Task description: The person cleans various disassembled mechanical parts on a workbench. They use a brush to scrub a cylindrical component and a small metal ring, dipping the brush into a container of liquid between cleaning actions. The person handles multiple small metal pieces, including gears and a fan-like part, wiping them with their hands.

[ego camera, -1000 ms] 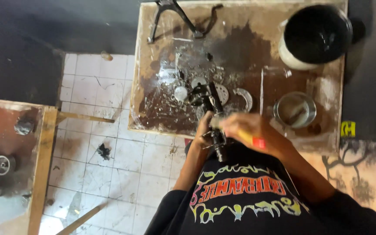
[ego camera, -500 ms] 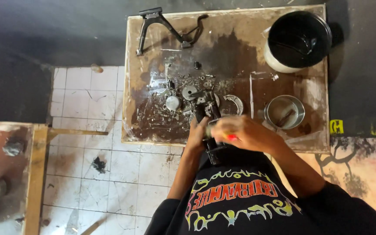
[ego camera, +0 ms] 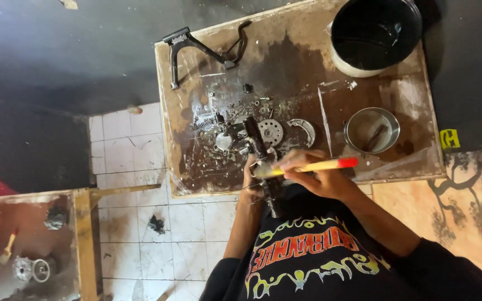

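Black oil fills the bucket (ego camera: 376, 34); a stick lies in the tin (ego camera: 371, 129). Right hand (ego camera: 320, 177) pinches a brush (ego camera: 308, 167); left hand (ego camera: 250, 177) grips a metal part (ego camera: 263, 161).

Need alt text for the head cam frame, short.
Seen from above, a person's left hand grips a dark metal part while the right hand works a yellow-handled brush with a red end against it. This happens over an oil-stained board with small metal parts, a metal bowl and a black bucket.
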